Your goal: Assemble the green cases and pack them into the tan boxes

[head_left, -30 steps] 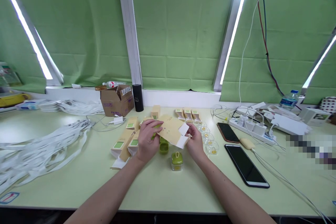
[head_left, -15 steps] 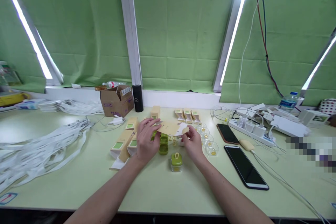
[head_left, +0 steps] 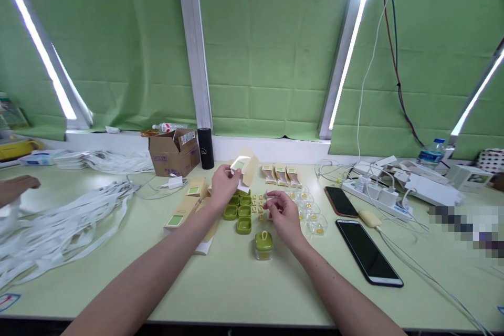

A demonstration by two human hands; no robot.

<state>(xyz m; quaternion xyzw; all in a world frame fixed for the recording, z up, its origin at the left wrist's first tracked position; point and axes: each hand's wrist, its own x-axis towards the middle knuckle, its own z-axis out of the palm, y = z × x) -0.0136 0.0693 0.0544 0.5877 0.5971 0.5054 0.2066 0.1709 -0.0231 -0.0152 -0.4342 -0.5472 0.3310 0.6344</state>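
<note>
My left hand (head_left: pixel 225 186) grips a beige folding carton (head_left: pixel 249 166) with a green-and-white label, raised above the back of the table. My right hand (head_left: pixel 284 214) hovers with loosely curled fingers apart, and I see nothing in it. By its fingertips are rows of small yellow loops (head_left: pixel 254 203). Green square lids (head_left: pixel 244 226) stand in rows left of these. Clear little containers (head_left: pixel 317 226) with yellow centres are grouped right of my right hand, which partly covers them. One assembled clear box with a green lid (head_left: pixel 263 245) stands upright nearer me.
More cartons (head_left: pixel 178 216) lie at left, and three small ones (head_left: pixel 281 176) stand at the back. Two phones (head_left: pixel 370 252), cables and a power strip (head_left: pixel 378 195) occupy the right. White straps (head_left: pixel 79 226) spread leftward, beside another person's hand (head_left: pixel 18 189).
My left hand has moved the carton up and back, turning it so its label shows. My right hand has let go of it. Another person's hand has appeared at far left.
</note>
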